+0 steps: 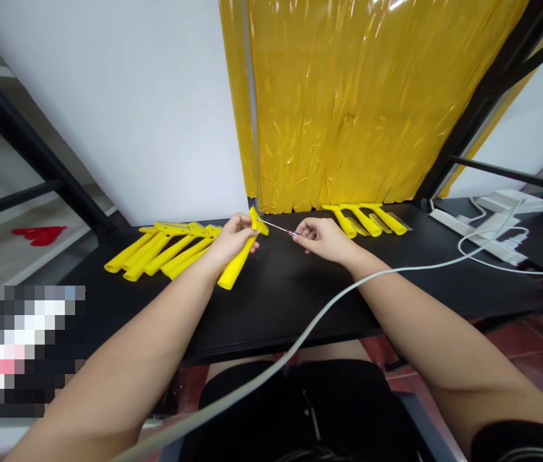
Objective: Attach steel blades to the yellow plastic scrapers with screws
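My left hand point(239, 238) is closed around a yellow scraper handle point(237, 266), whose wide butt end points down toward me and whose flared head sticks up past my fingers. In my right hand point(317, 239) is a thin screwdriver point(276, 226) with a red band near its grip. Its metal shaft reaches left, and the tip meets the flared head. Left of my hands lies a row of several similar yellow handles point(170, 255). On the right, yellow scrapers point(366, 220) with clear-looking blades lie side by side.
A white power strip point(476, 234) with plugs sits at the table's right. A pale cable point(329, 308) crosses in front of my right forearm. Behind the black table point(271, 308) hang yellow plastic strips point(348, 115) beside a white panel point(156, 102). Black frame posts point(468, 109) flank it.
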Demonstrator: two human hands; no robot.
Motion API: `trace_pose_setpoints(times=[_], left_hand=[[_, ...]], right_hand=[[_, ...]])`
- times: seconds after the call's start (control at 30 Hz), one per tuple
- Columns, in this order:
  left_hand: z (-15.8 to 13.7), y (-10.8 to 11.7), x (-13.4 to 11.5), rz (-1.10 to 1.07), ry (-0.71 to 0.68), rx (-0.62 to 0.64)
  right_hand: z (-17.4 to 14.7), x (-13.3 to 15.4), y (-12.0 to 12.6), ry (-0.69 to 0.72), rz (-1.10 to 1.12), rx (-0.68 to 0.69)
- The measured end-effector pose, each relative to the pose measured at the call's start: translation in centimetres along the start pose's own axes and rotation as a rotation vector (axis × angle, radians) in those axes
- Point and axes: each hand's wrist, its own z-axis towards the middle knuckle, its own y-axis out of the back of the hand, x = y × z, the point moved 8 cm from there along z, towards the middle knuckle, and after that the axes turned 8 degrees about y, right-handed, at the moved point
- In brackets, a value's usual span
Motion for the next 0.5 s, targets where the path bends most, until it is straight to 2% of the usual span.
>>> trace_pose_setpoints(times=[0.17,0.23,0.37,0.5], left_hand=[[-1.4,0.0,-1.1,0.288,-0.110,-0.096],[-1.9,-0.2,-1.6,0.374,-0.132,-0.116],[-2.3,-0.6,-2.1,0.396,-0.155,-0.127],[-1.7,-0.7,-1.7,0.352,-0.170,-0.118]], right_hand=[[0.2,-0.8,0.2,-0.065,-0.045,-0.069],[0.3,-1.0,0.0,-0.076,0.028,-0.087],[0.5,-0.8,-0.3,-0.009,0.166,-0.132],[0.4,-2.1,-0.5,-0.125,0.104,-0.160]])
